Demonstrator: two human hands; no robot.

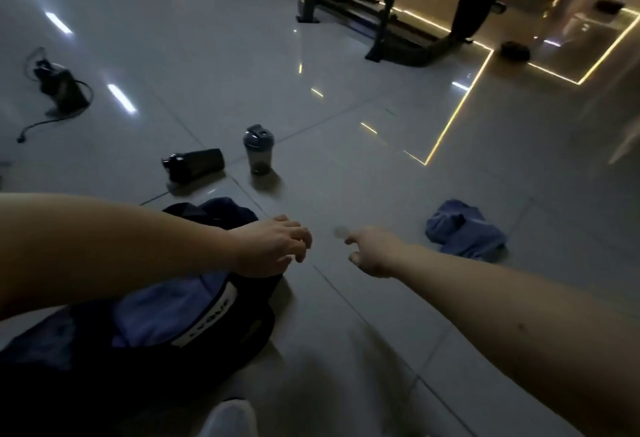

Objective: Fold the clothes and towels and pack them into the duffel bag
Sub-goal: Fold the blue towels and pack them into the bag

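A dark duffel bag (221,332) lies open on the tiled floor at lower left, with bluish-purple cloth (162,312) inside it. My left hand (273,246) hovers over the bag's far end, fingers loosely curled, holding nothing. My right hand (372,251) reaches forward over bare floor, fingers relaxed and empty. A crumpled blue garment (464,230) lies on the floor to the right of my right hand, apart from it.
A shaker bottle (258,150) stands upright ahead, and a dark bottle (194,164) lies on its side left of it. A black device with cables (59,88) sits far left. Gym machine frames (391,17) stand at the back. A white shoe (230,417) shows at the bottom edge.
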